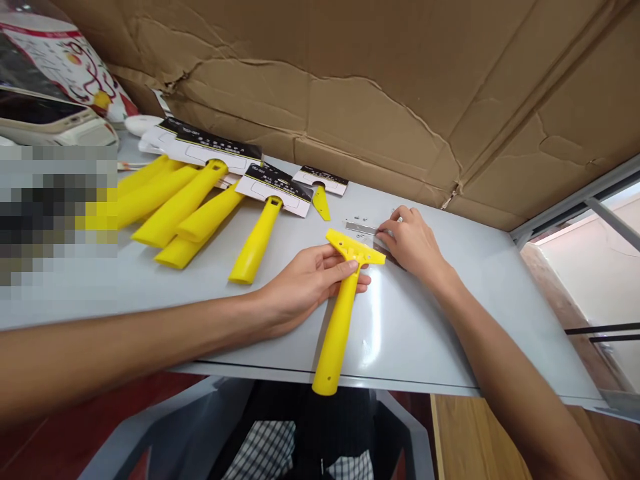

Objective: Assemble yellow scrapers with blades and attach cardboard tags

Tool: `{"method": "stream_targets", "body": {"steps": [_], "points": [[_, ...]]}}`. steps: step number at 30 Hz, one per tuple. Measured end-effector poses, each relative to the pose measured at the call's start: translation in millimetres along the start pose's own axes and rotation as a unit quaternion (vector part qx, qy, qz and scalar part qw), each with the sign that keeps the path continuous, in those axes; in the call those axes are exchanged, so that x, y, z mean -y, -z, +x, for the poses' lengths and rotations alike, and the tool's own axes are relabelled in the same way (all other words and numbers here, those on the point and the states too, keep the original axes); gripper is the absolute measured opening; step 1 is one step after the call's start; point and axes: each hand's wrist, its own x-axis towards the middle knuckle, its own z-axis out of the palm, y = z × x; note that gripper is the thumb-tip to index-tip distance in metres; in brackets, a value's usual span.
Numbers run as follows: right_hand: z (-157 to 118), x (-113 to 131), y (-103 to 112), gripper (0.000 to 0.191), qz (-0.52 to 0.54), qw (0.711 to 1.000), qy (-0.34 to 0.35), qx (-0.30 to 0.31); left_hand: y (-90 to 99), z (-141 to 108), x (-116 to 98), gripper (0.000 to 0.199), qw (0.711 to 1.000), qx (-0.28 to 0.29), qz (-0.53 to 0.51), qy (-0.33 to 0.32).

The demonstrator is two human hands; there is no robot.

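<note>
A pale grey tabletop (425, 340) forms the work surface, with creased brown cardboard (350, 107) along its far side. The yellow scraper (341, 320) is located at the near middle of the table, between the two hands; its wide head, pierced with holes, points away from the person and its handle end reaches the near edge. Just beyond the head lies a narrow metal strip (359, 228), with small screws (365, 219) scattered about it. A dark, flat shape extends beneath the right hand; its nature cannot be determined.

Farther out, a yellow triangular piece (321, 203) adjoins a printed card (327, 180). To the left, a carded yellow handle (256, 243) lies beside an overlapping group of yellow handles (173, 207) with black-and-white cards. A phone-like device (40, 110) and a printed plastic bag (75, 63) occupy the far left corner.

The left hand (327, 273) is clamped on the scraper just below its head, thumb on top and fingers underneath. The right hand (410, 240) has its fingers bent, thumb and forefinger tips close together at the strip's right end, which they partly obscure; whether they grip it cannot be told.
</note>
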Motion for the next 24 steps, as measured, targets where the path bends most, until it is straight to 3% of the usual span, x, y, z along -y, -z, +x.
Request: {"method": "stream_targets", "body": {"steps": [5,8,10,13,16,24], "points": [[1,-4,-3,0.039,-0.07,0.995,0.052,-0.041,0.2,0,1,0.013,1.0,-0.009,0.008,-0.002],[0,-4,4,0.033,0.054,0.993,0.005,-0.105,0.8,0,1,0.015,1.0,-0.003,0.008,-0.006],[-5,-4,13,0.025,0.193,0.973,-0.036,-0.126,1.1,0,1,0.016,1.0,0.0,0.006,-0.006],[-15,-1,28,0.026,0.351,0.931,-0.085,-0.056,1.5,-1,1,0.017,1.0,-0.005,0.006,-0.004],[-24,4,34,0.029,0.42,0.903,-0.088,-0.001,2.2,0,1,0.017,1.0,-0.002,0.011,-0.007],[-27,10,34,0.028,0.439,0.896,-0.066,0.02,3.3,1,1,0.021,1.0,0.003,0.025,-0.008]]}}
